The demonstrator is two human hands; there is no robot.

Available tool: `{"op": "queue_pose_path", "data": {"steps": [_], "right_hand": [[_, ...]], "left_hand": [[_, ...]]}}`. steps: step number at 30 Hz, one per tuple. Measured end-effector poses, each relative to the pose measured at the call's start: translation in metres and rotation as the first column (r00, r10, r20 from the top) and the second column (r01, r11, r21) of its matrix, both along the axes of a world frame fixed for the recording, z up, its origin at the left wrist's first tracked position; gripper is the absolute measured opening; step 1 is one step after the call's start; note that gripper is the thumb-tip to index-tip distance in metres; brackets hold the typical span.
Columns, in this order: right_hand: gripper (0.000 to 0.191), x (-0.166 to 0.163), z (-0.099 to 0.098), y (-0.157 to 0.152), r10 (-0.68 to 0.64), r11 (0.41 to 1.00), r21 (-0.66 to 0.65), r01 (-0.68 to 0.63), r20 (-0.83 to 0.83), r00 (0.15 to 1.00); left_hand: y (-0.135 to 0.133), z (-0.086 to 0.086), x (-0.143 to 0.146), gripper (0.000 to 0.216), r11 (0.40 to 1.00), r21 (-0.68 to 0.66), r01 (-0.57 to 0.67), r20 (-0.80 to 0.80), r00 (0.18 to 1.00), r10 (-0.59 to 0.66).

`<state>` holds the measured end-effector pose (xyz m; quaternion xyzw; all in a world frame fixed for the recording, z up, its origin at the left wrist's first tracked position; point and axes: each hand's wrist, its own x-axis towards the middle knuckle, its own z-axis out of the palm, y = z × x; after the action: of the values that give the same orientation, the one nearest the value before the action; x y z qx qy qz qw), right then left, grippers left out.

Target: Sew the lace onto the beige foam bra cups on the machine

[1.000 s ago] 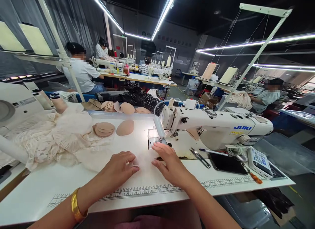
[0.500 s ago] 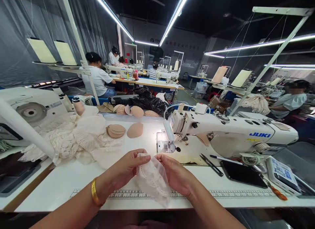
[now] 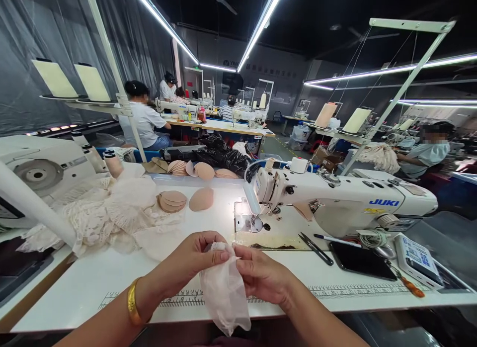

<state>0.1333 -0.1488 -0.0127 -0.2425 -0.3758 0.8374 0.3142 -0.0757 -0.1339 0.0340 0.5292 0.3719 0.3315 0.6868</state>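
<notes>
A piece of sheer white lace fabric [image 3: 225,292] hangs from my two hands over the table's front edge. My left hand [image 3: 197,257] is closed on its upper left part, thumb lying on top. At the upper right edge, my right hand [image 3: 261,272] pinches the same fabric, its fingertips partly hidden by the cloth. Just beyond my hands is the sewing machine [image 3: 343,195], its needle plate [image 3: 248,222] lit. To the left lies a heap of white lace pieces [image 3: 108,217]. Beige oval pads [image 3: 172,201] lie stacked behind, beside a single beige pad [image 3: 201,199].
Thread snips [image 3: 316,249], a pen [image 3: 337,240], a black phone [image 3: 363,260] and a white box-shaped device [image 3: 418,261] lie on the right. A ruler strip [image 3: 343,291] runs along the front edge. A white stand pole [image 3: 37,203] crosses the left side. Other people sit at machines farther off.
The lace fabric has been turned and folded over, so its scalloped trim no longer faces me and it hangs lower. Both hands still hold it. The whole view has shifted slightly.
</notes>
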Motion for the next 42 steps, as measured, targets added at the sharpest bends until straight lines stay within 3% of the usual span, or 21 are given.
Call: {"op": "queue_pose_path", "data": {"steps": [2, 5, 7, 9, 10, 12, 14, 16, 17, 18, 19, 23, 27, 31, 33, 35, 36, 37, 39, 40, 42], "right_hand": [[0.058, -0.002, 0.000, -0.002, 0.021, 0.998, 0.053, -0.022, 0.029, 0.999], [0.054, 0.002, 0.007, -0.003, -0.104, 0.978, 0.188, 0.088, 0.078, 0.992], [0.049, 0.008, 0.015, -0.004, -0.217, 0.917, 0.367, 0.158, 0.126, 0.968], [0.046, 0.015, 0.021, -0.004, -0.261, 0.850, 0.507, 0.141, 0.174, 0.950], [0.046, 0.017, 0.022, -0.004, -0.251, 0.846, 0.518, 0.125, 0.181, 0.951], [0.050, 0.021, 0.018, -0.001, -0.218, 0.894, 0.426, 0.137, 0.148, 0.965], [0.054, 0.021, 0.007, 0.006, -0.242, 0.939, 0.280, 0.199, 0.131, 0.961], [0.057, 0.019, -0.007, 0.015, -0.315, 0.937, 0.220, 0.273, 0.187, 0.931], [0.058, 0.018, -0.013, 0.018, -0.342, 0.930, 0.217, 0.296, 0.220, 0.914], [0.058, 0.017, -0.018, 0.022, -0.357, 0.925, 0.225, 0.305, 0.248, 0.900], [0.058, 0.016, -0.022, 0.024, -0.365, 0.921, 0.241, 0.305, 0.266, 0.892], [0.053, 0.015, -0.024, 0.024, -0.368, 0.915, 0.284, 0.287, 0.295, 0.882], [0.051, 0.014, -0.022, 0.022, -0.382, 0.911, 0.278, 0.306, 0.287, 0.878], [0.052, 0.014, -0.019, 0.024, -0.422, 0.892, 0.308, 0.332, 0.300, 0.856], [0.054, 0.014, -0.017, 0.025, -0.460, 0.876, 0.313, 0.367, 0.312, 0.831], [0.055, 0.016, -0.016, 0.026, -0.493, 0.861, 0.309, 0.403, 0.317, 0.811], [0.055, 0.017, -0.016, 0.027, -0.502, 0.857, 0.301, 0.418, 0.311, 0.807], [0.056, 0.018, -0.016, 0.027, -0.509, 0.854, 0.287, 0.433, 0.297, 0.808], [0.059, 0.019, -0.017, 0.027, -0.518, 0.850, 0.255, 0.461, 0.247, 0.819], [0.060, 0.020, -0.017, 0.027, -0.522, 0.848, 0.239, 0.473, 0.217, 0.825], [0.062, 0.021, -0.016, 0.026, -0.532, 0.841, 0.211, 0.497, 0.159, 0.832]], "left_hand": [[0.000, 0.000, -0.001, 0.045, 0.998, -0.025, 0.052, 0.010, 0.999, -0.052], [0.001, -0.001, -0.005, 0.048, 0.994, -0.059, 0.096, 0.054, 0.994, -0.092], [0.000, -0.003, -0.006, 0.049, 0.994, -0.055, 0.094, 0.043, 0.995, -0.092], [-0.002, -0.004, -0.007, 0.052, 0.994, -0.059, 0.095, 0.008, 0.995, -0.095], [-0.003, -0.005, -0.006, 0.054, 0.994, -0.060, 0.095, -0.009, 0.995, -0.095], [-0.002, -0.006, -0.006, 0.057, 0.995, -0.032, 0.093, -0.060, 0.994, -0.095], [0.008, -0.006, -0.010, 0.053, 0.984, 0.146, 0.105, -0.245, 0.967, -0.067], [0.029, -0.004, -0.021, 0.045, 0.880, 0.444, 0.169, -0.548, 0.828, 0.118], [0.043, -0.003, -0.029, 0.042, 0.775, 0.583, 0.242, -0.663, 0.693, 0.283], [0.059, -0.002, -0.039, 0.039, 0.705, 0.659, 0.260, -0.689, 0.585, 0.428], [0.076, -0.002, -0.050, 0.037, 0.676, 0.693, 0.250, -0.685, 0.522, 0.509], [0.136, -0.001, -0.091, 0.035, 0.653, 0.705, 0.277, -0.709, 0.307, 0.635], [0.160, 0.003, -0.107, 0.014, 0.664, 0.671, 0.329, -0.739, 0.228, 0.634], [0.149, 0.021, -0.101, 0.019, 0.572, 0.781, 0.250, -0.623, 0.240, 0.745], [0.132, 0.030, -0.092, 0.025, 0.495, 0.855, 0.154, -0.519, 0.260, 0.814], [0.110, 0.033, -0.080, 0.032, 0.457, 0.888, 0.048, -0.450, 0.292, 0.844], [0.098, 0.031, -0.073, 0.033, 0.475, 0.880, -0.008, -0.447, 0.324, 0.834], [0.085, 0.028, -0.065, 0.035, 0.532, 0.843, -0.078, -0.461, 0.405, 0.790], [0.062, 0.018, -0.048, 0.036, 0.716, 0.663, -0.218, -0.445, 0.655, 0.611], [0.052, 0.012, -0.039, 0.034, 0.781, 0.575, -0.244, -0.423, 0.728, 0.539], [0.036, -0.001, -0.023, 0.030, 0.858, 0.451, -0.246, -0.409, 0.798, 0.443]]}}
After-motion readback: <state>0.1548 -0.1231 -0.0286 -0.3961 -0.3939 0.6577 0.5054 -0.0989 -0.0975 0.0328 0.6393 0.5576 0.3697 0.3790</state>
